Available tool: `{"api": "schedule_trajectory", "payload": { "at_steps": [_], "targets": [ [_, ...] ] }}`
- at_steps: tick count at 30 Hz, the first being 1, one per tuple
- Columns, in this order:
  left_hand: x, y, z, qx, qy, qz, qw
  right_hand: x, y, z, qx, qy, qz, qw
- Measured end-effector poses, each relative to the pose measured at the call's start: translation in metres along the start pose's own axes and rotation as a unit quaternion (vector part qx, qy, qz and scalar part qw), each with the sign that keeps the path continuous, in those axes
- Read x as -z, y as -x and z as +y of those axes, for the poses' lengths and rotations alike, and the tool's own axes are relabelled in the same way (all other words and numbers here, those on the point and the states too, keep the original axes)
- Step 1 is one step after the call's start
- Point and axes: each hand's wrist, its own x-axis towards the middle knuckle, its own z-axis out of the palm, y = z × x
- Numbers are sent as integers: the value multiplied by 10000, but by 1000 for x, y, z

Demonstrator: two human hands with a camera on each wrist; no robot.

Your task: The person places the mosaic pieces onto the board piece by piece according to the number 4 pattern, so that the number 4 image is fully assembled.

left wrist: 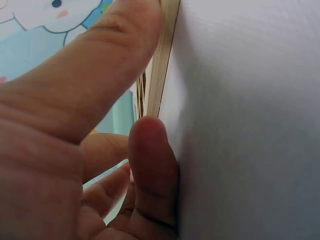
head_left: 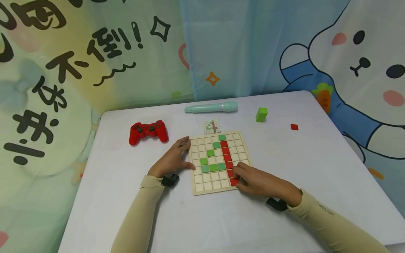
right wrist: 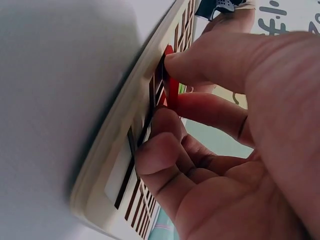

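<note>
A square wooden grid board (head_left: 198,192) lies on the table, with green tiles (head_left: 210,153) and a column of red tiles (head_left: 226,150) in its cells. My right hand (head_left: 259,181) is over the board's lower right part. Its thumb and index finger pinch a red tile (right wrist: 173,82), tilted on edge at the grid in the right wrist view. At the board's left side my left hand (head_left: 172,160) rests with thumb and fingers spread, touching the wooden edge (left wrist: 161,75). My right fingers hide some cells.
Behind the board lies a small pattern card (head_left: 212,127), with a pale green pen-like stick (head_left: 211,107) beyond it. A red game controller (head_left: 148,132) is at left. To the right are a green block (head_left: 261,115) and a loose red tile (head_left: 294,127).
</note>
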Motion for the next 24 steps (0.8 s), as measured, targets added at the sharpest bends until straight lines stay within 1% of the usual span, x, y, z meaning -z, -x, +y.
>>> {"api": "schedule_trajectory", "payload": {
  "at_steps": [3,8,11,18,24],
  "targets": [
    [0,-2,2,60,0,-40,10000,-1,1,1,0,30,17,10000],
    [0,-1,4,93,18,-58,9999,-1,0,3,162,144,85,9997],
    [0,0,4,100,30,-43,9999,-1,-2,4,176,105,81,9998],
    [1,0,3,28,82,26,10000,2,-8,9,-272,-370,-87,9989],
    [1,2,6,6,65,24,10000,4,-12,12,-343,-438,-162,9983]
  ]
}}
